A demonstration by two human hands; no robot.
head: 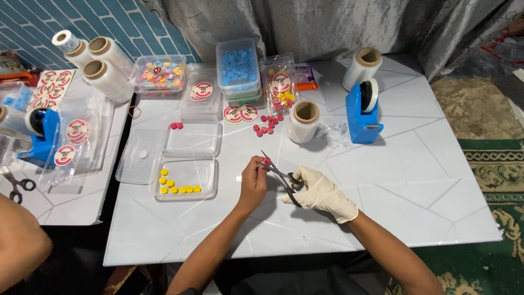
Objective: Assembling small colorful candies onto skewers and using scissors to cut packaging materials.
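Note:
My right hand (319, 191), in a white glove, holds a pair of dark scissors (281, 176) with the blades pointing up and left. My bare left hand (254, 180) pinches a small red round piece (267, 160) at the scissor tips. A clear plastic box (185, 177) to the left of my hands holds several yellow round pieces. Loose red round pieces (266, 125) lie on the white table beyond my hands.
A blue tape dispenser (363, 112) and rolls of clear film (303, 121) stand behind my hands. Boxes of blue (237, 66) and mixed coloured pieces (159, 74), round stickers (240, 113) and empty clear boxes (194, 138) sit at the back. Another person's arm (19, 246) is at the left.

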